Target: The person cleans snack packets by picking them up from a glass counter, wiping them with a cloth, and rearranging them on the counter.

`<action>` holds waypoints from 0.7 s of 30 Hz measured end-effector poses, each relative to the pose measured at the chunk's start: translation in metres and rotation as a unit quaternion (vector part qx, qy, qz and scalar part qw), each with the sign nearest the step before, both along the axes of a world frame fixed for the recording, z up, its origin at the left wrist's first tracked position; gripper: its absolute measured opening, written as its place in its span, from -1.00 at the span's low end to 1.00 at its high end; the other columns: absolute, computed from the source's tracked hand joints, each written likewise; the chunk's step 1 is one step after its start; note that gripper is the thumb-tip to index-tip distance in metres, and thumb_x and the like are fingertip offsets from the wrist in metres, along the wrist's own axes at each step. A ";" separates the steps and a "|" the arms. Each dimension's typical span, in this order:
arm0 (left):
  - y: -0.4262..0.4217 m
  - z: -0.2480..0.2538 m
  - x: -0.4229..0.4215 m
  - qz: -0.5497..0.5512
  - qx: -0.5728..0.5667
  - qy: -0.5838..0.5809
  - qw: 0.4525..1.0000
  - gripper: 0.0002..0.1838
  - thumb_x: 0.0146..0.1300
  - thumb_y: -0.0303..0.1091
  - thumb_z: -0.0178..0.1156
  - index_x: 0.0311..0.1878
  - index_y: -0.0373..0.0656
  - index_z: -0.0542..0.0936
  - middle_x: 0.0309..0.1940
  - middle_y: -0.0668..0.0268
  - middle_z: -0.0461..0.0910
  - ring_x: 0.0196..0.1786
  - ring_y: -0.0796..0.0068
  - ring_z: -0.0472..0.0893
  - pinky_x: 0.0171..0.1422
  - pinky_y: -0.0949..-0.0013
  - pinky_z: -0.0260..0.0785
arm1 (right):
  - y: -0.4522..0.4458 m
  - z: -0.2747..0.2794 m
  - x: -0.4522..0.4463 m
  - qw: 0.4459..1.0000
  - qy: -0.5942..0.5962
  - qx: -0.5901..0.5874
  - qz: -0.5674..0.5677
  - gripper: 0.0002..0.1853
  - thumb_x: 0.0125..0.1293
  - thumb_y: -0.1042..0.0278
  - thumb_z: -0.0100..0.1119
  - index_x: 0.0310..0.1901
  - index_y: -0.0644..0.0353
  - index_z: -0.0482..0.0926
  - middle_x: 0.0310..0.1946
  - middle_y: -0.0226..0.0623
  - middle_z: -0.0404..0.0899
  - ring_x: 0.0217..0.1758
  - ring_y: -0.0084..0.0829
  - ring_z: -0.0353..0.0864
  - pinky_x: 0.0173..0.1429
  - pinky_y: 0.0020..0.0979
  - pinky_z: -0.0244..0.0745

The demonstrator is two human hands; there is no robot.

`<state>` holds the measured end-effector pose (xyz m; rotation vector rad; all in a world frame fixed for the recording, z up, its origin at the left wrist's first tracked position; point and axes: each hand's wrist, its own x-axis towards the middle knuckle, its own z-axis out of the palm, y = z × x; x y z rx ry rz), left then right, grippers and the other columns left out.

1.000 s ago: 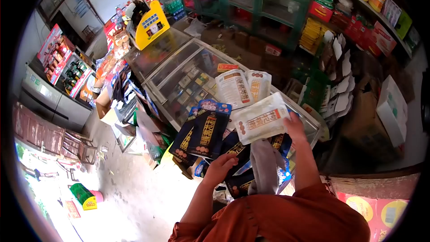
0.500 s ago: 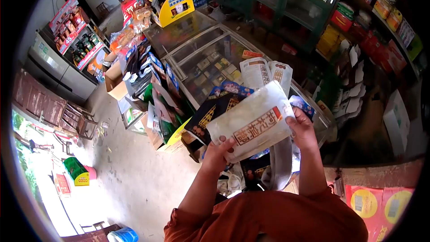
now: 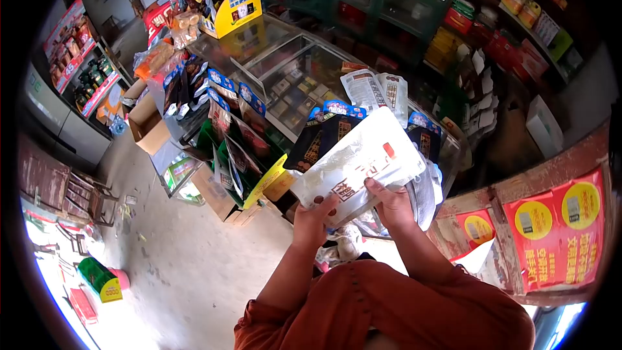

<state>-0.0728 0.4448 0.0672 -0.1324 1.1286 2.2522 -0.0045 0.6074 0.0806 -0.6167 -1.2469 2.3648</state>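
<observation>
A white plastic pouch with brown lettering and a small red mark is held tilted in front of me. My left hand is closed on its lower left corner, the thumb on top. My right hand grips the bottom edge nearer the right side, thumb pressed on the front. Behind the pouch, black packets with blue tops lie on the counter, partly covered by it. Two similar white pouches rest on the glass just beyond. A grey cloth-like thing shows beside my right hand.
The glass display counter runs away from me, with small boxes inside. Cartons of packets stand at its left side. A yellow display box is at the far end. Red posters hang at right; a green box is on the floor.
My right hand has shifted from the pouch's right end to its lower edge, closer to my left hand. The pouch now catches more light. The view has turned somewhat to the right.
</observation>
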 end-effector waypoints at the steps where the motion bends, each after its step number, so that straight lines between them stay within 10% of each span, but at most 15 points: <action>1: -0.010 0.002 0.000 -0.007 0.012 -0.023 1.000 -0.71 0.21 -0.55 0.24 0.02 -0.21 0.54 -0.27 0.38 0.59 -0.29 0.59 0.54 -0.17 0.47 0.42 | -0.006 -0.001 0.000 1.000 0.003 0.001 -0.006 -0.64 0.28 0.60 0.26 0.10 0.17 0.54 0.03 -0.37 0.61 0.10 -0.46 0.57 0.22 -0.37 0.44; 8: -0.059 -0.014 0.004 -0.067 -0.042 0.034 0.996 -0.60 0.38 -0.37 0.11 0.24 -0.29 0.41 -0.01 0.17 0.59 -0.02 0.37 0.61 0.10 0.29 0.46 | 0.020 -0.025 0.006 0.942 -0.190 0.277 0.017 -0.66 0.29 0.32 0.32 0.04 0.28 0.60 -0.15 -0.30 0.69 -0.15 -0.50 0.61 -0.01 -0.46 0.48; 9: -0.070 -0.015 0.007 -0.054 -0.046 0.029 0.997 -0.59 0.42 -0.33 0.05 0.26 -0.30 0.38 0.06 0.11 0.57 0.05 0.32 0.60 0.17 0.27 0.44 | 0.037 -0.036 -0.005 0.989 -0.101 0.086 -0.065 -0.64 0.29 0.24 0.32 0.04 0.26 0.61 -0.18 -0.31 0.68 -0.21 -0.51 0.59 -0.12 -0.43 0.49; 10: -0.087 -0.024 0.011 -0.047 -0.023 0.030 0.998 -0.57 0.45 -0.28 0.01 0.28 -0.31 0.36 0.09 0.06 0.57 0.11 0.26 0.59 0.24 0.26 0.42 | 0.020 0.049 -0.002 0.915 -0.315 0.232 -0.098 -0.56 0.27 0.25 0.34 0.09 0.34 0.56 -0.13 -0.28 0.67 -0.20 -0.45 0.61 -0.15 -0.42 0.52; 11: -0.107 -0.034 0.013 -0.019 -0.028 0.036 0.999 -0.57 0.45 -0.28 0.01 0.28 -0.31 0.36 0.09 0.06 0.57 0.11 0.26 0.59 0.24 0.26 0.42 | 0.089 -0.033 0.001 0.956 -0.200 0.205 -0.058 -0.53 0.24 0.21 0.36 0.12 0.25 0.55 -0.13 -0.33 0.66 -0.17 -0.45 0.63 -0.20 -0.37 0.53; 15: -0.193 -0.066 0.050 0.004 -0.142 -0.002 0.990 -0.58 0.44 -0.24 0.07 0.23 -0.31 0.43 -0.02 0.09 0.63 0.05 0.29 0.63 0.13 0.29 0.48 | 0.184 -0.049 -0.017 0.982 -0.115 0.117 -0.097 -0.51 0.20 0.19 0.39 0.13 0.18 0.54 0.01 -0.28 0.61 -0.06 -0.30 0.63 -0.12 -0.21 0.56; 17: -0.231 -0.078 0.081 0.076 -0.211 -0.045 0.974 -0.55 0.41 -0.23 0.09 0.23 -0.33 0.43 -0.05 0.08 0.65 -0.01 0.28 0.66 0.08 0.31 0.50 | 0.213 -0.059 -0.019 0.924 -0.257 0.236 -0.157 -0.43 0.19 0.17 0.40 0.17 0.22 0.48 0.01 -0.25 0.62 -0.01 -0.28 0.63 -0.03 -0.22 0.55; 21: -0.285 -0.098 0.145 0.202 -0.241 -0.140 0.939 -0.57 0.41 -0.18 0.09 0.18 -0.32 0.47 -0.07 0.09 0.65 -0.04 0.27 0.66 0.05 0.31 0.50 | 0.257 -0.137 0.012 0.806 -0.125 0.531 -0.229 -0.45 0.32 0.27 0.28 0.23 0.38 0.37 0.06 -0.14 0.58 0.07 -0.35 0.57 0.14 -0.40 0.46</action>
